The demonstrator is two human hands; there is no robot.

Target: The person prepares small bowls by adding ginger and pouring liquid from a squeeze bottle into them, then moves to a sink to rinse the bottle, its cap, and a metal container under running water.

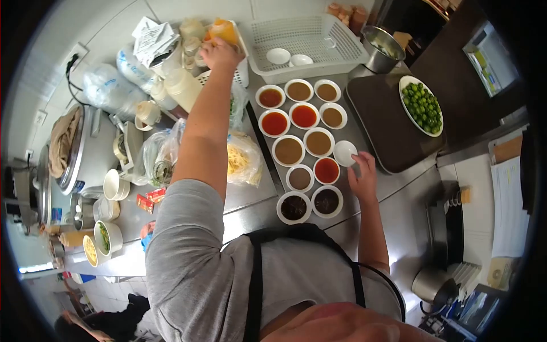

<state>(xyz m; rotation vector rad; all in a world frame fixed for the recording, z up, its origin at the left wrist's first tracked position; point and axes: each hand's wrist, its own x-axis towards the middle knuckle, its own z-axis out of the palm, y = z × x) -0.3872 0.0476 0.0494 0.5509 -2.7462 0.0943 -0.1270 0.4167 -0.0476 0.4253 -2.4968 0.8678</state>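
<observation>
Empty bowl (345, 153) sits on bench (250, 212) at right edge of sauce bowls (304, 115). Right hand (363, 178) fingers touching rim, grip unclear tbh. Left hand (219, 55) clamped round orange bottle (225, 28) beside basket (310, 35). Dozen-ish bowls filled, this one not yet.

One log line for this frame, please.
left hand: on orange bottle | right hand: at empty white bowl | beside: filled sauce bowls
</observation>
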